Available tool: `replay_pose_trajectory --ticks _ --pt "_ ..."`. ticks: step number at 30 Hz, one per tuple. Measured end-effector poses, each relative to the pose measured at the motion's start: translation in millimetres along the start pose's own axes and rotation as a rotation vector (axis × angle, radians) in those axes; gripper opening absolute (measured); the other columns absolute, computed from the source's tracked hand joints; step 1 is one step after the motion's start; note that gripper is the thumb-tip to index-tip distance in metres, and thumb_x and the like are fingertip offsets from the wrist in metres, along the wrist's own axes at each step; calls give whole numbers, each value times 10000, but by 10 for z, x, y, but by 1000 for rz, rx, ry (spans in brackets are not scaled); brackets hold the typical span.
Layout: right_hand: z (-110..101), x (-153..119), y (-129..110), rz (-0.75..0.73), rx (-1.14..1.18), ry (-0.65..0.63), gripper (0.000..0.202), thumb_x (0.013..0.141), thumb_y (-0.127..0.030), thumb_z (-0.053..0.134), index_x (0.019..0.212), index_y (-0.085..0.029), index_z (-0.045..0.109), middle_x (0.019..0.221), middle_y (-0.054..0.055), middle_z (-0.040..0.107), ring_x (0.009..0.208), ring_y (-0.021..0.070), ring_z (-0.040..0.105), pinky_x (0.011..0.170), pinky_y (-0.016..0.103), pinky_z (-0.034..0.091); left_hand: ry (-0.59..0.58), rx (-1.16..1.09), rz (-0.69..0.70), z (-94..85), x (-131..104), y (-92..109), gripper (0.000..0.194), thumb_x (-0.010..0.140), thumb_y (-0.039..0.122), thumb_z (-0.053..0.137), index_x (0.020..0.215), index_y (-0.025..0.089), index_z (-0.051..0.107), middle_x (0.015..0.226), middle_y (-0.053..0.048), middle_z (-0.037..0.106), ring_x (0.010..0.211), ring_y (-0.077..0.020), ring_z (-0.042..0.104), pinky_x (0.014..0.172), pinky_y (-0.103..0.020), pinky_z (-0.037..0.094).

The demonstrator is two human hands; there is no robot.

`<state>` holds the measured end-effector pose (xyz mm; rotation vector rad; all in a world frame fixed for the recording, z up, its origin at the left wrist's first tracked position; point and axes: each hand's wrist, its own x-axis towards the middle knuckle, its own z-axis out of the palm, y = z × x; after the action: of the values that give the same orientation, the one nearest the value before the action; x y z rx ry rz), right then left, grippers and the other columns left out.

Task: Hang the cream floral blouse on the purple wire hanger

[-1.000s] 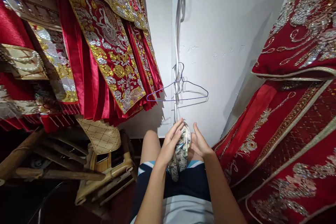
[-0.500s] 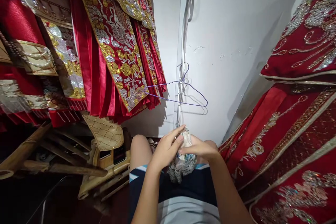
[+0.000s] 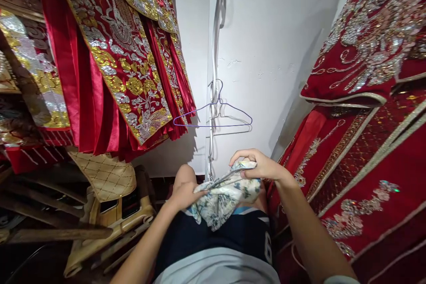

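Two hands [image 3: 186,195] [image 3: 262,166] farther apart, one cloth [image 3: 224,195]

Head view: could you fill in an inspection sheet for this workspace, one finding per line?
Surface: dark shorts on the wearer's lap, beneath the cloth
Things: floral cloth, spread between both hands
Clutter: beige quilted fabric against bamboo furniture
Grippers: left hand and right hand each pinch the cloth
Cables: white strip down the wall, cannot tell whether a cable
Surroundings: purple hanger before the white wall; ornate red garments at both sides
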<state>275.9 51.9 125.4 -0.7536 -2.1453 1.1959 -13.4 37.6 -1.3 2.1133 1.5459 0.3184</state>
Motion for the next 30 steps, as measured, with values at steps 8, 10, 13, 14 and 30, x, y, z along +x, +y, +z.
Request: replay_pose_trajectory --ticks 8,10,13,14,30 --pt "-299 436 637 17 -372 571 489 728 -277 677 1207 -178 682 1245 110 698 1139 295 631 1012 399 451 274 452 -42 -668 -153 -158 501 954 474 367 984 175 769 922 -175 726 1061 -358 597 935 -510 378" --pt "-314 701 697 -46 -223 665 514 783 -373 630 1263 -188 648 1356 109 641 1262 281 573 1082 390 412 362 510 -31 -762 -190 -71 570 962 547 351 860 168 765 821 -169 711 984 -348 606 883 -491 388" --pt "-255 1146 727 6 -21 682 449 858 -464 502 1206 -226 657 1273 76 683 1205 242 609 1010 355 472 505 552 3 -914 -248 -22 571 961 564 391 700 180 723 820 -154 725 1022 -339 614 929 -511 364" --pt "-220 1282 736 34 6 677 426 867 -479 476 1145 -225 673 1178 74 717 1130 243 640 953 351 500 545 559 6 -965 -272 -29 549 962 555 407 708 186 726 845 -147 739 1072 -345 610 966 -529 345" --pt "-388 769 514 131 -259 768 420 742 -479 562 522 -248 288 487 -61 275 500 101 279 490 263 192 804 246 170 -1308 40 21 302 1003 362 378 998 184 623 1569 -86 449 1449 -290 373 1170 -448 348"
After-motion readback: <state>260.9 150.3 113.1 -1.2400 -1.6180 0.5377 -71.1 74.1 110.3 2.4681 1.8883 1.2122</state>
